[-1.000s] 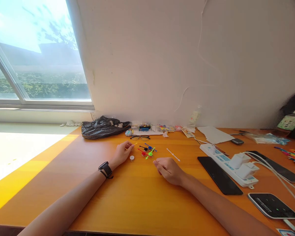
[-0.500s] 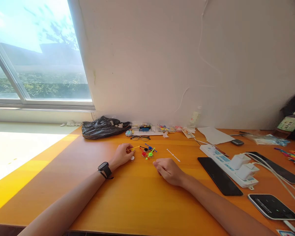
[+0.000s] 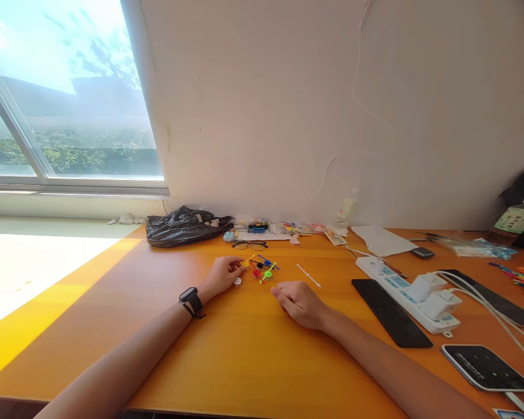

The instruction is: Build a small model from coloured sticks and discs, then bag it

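Observation:
My left hand [image 3: 224, 274] pinches a yellow arrow spinner [image 3: 248, 261] between thumb and fingers, at the left side of a small cluster. In that cluster lie a red arrow spinner [image 3: 255, 273], a green one [image 3: 268, 272], a blue one [image 3: 267, 262] and a black one [image 3: 259, 265], close together with arrows crossing. Just below my left fingertips sits a small white round base [image 3: 238, 282]. My right hand [image 3: 299, 302] rests on the table as a loose fist, with no object showing in it. Beyond it, a white arrow [image 3: 308, 275] lies by itself.
A black plastic bag [image 3: 183, 227], glasses [image 3: 250, 245] and small packets line the back by the wall. To the right are a black phone [image 3: 390, 313], a white power strip [image 3: 406, 294] with chargers, cables and a white-edged device [image 3: 487, 368].
My left hand has shifted slightly right, bringing the yellow spinner up against the coloured cluster. My right hand and the white arrow have stayed in place.

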`<state>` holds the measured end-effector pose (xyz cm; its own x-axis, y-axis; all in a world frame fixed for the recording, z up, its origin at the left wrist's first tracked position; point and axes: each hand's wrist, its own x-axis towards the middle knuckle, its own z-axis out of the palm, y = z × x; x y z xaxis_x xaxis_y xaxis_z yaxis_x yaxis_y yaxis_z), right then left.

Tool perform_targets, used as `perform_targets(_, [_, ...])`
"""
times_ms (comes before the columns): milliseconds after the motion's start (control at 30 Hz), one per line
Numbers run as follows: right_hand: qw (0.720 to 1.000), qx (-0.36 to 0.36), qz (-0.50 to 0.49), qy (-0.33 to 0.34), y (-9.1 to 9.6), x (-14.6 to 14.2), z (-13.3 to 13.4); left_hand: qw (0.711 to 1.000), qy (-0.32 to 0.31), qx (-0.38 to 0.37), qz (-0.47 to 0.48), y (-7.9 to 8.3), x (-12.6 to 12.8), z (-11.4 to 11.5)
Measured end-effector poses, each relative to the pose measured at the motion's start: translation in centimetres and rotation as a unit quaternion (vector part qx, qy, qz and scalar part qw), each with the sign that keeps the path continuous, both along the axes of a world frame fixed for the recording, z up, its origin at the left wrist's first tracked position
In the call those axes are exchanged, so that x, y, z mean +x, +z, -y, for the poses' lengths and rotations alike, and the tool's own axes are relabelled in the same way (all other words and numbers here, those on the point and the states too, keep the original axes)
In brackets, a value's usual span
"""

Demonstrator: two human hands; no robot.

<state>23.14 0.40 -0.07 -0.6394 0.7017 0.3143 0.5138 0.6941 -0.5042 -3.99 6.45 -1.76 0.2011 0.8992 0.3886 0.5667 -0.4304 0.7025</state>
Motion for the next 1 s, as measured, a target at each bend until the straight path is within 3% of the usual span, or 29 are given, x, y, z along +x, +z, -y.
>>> perform_targets(233, [1.0, 0.001, 0.003, 0.0, -0.1, 0.0, -0.1, 1.0, 0.011, 0.0, -0.002, -0.3, -0.2, -0.3])
perform_targets(667, [1.0, 0.023, 0.01, -0.007, -0.4, 0.3, -0.7, 0.988, -0.103, -0.095, 0.071, 0.2, 0.2, 0.8])
perform_targets(900, [0.999, 0.04, 0.024, -0.027, -0.5, 0.4, -0.5, 0.988, -0.106, -0.081, 0.082, 0.4, 0.3, 1.2])
perform_targets(1000, [0.998, 0.058, -0.005, -0.028, 0.2, 0.3, -0.2, 0.995, -0.089, -0.012, 0.053, 0.6, 0.3, 1.4])
